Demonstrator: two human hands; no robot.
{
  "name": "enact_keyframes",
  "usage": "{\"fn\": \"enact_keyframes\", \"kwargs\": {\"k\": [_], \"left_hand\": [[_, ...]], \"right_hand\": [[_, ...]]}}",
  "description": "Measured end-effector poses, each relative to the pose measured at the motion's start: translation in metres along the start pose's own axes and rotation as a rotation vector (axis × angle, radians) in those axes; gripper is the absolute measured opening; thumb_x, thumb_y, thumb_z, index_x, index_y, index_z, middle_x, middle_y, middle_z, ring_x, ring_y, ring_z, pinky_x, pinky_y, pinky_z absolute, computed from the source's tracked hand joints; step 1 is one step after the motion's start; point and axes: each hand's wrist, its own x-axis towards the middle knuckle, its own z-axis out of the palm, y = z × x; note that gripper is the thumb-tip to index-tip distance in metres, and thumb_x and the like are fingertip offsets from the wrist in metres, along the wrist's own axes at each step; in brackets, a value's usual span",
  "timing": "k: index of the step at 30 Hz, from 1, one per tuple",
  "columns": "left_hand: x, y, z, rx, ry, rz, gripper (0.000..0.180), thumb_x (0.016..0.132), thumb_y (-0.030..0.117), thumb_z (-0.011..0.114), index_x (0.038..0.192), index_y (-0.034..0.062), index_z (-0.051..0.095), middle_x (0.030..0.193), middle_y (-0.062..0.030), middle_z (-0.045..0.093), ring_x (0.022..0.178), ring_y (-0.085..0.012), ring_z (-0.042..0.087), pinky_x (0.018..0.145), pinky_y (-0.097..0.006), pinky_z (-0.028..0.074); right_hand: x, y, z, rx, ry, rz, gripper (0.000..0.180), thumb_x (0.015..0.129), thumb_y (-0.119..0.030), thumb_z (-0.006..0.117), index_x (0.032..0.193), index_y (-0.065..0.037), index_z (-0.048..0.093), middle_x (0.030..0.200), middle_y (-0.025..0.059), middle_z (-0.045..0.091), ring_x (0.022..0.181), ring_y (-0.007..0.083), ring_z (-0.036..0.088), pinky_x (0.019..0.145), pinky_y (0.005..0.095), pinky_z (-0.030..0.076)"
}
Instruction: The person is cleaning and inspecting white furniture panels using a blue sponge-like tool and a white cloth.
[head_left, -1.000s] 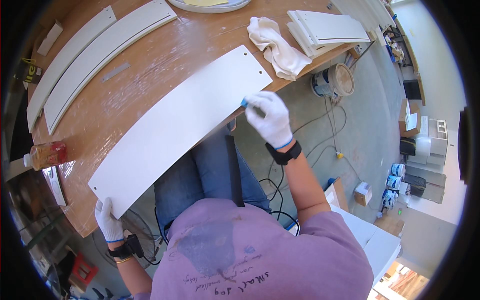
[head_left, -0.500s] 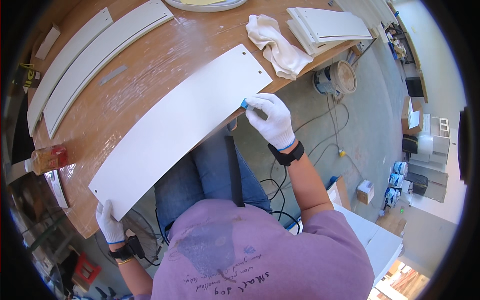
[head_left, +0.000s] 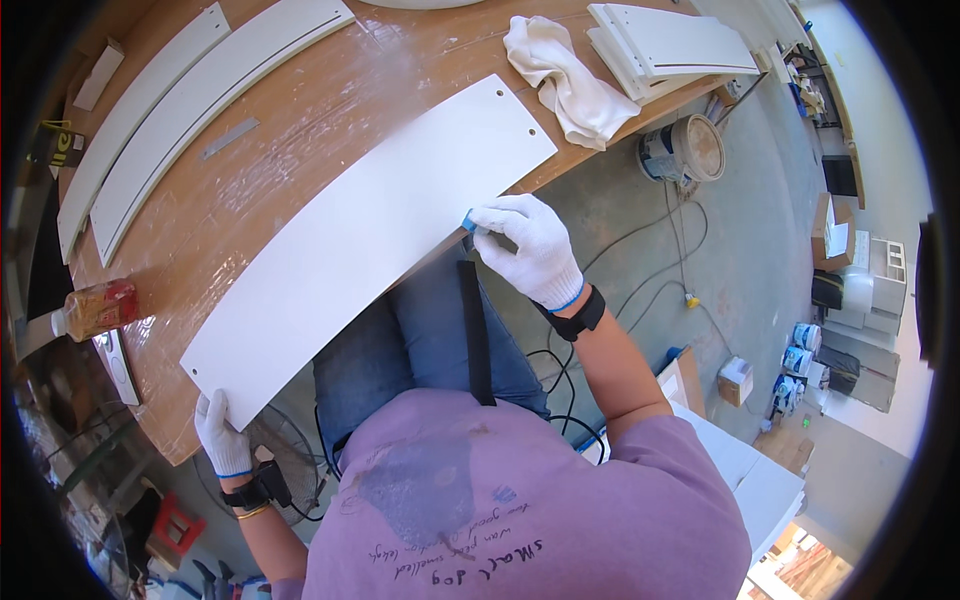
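A long, white curved board (head_left: 370, 215) lies slantwise at the near edge of the wooden table (head_left: 300, 140), with two small holes at its far right end. In a white knit glove, my left hand (head_left: 222, 437) grips the board's near left corner. My gloved right hand (head_left: 530, 248) pinches a small blue block (head_left: 468, 221) against the board's inner curved edge. The fingers hide most of that block, so its exact kind cannot be made out.
Two more curved white boards (head_left: 215, 125) lie at the far left, near a bottle (head_left: 98, 308). A crumpled cream cloth (head_left: 570, 85) and stacked white panels (head_left: 675, 45) are at the far right. A bucket (head_left: 690, 150) and cables (head_left: 640, 235) occupy the floor.
My right hand has slid the blue block left and slightly down along the board's inner edge. My left hand keeps its hold on the corner. The whole view has shifted slightly.
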Motion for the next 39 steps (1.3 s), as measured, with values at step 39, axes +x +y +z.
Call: {"fn": "enact_keyframes", "kwargs": {"k": [39], "left_hand": [[-0.001,0.001,0.009,-0.114,-0.021,-0.002,0.031,0.090,0.011,0.058,0.116,-0.0058,0.059,0.107,-0.0086,0.066,0.094,-0.0163,0.064,0.084,-0.029,0.051]], "right_hand": [[0.157,0.089,-0.027,-0.673,-0.242,0.047,0.027,0.078,-0.022,0.066,0.101,-0.009,0.071,0.105,0.0184,0.066,0.096,0.0301,0.065,0.087,0.0371,0.051]]}}
